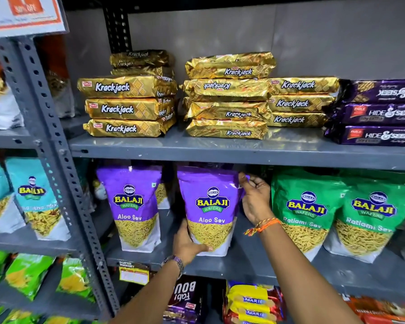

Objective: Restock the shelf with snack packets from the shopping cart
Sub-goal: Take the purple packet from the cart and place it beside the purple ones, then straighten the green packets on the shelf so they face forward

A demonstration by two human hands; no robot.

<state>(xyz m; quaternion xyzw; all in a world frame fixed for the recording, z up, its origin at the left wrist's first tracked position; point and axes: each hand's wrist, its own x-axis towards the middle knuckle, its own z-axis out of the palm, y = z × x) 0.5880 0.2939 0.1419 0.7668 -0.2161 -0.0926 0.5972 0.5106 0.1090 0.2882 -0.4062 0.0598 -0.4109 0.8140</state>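
Left hand (189,246) cups the base and right hand (255,199) pinches the top corner of a purple Aloo Sev pouch (209,206) (likely light, crinkly, crushable), standing on the shelf (255,260).

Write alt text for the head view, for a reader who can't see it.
Both hands set a purple Aloo Sev packet upright on the middle shelf: left hand at its base, right hand at its top corner. Green Ratlami Sev packets stand to its right.

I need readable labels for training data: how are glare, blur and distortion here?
Head view: glare streaks the gold Krackjack packs; the held Aloo Sev packet reads sharp; wide-angle bends the shelf upright; the corners blur.
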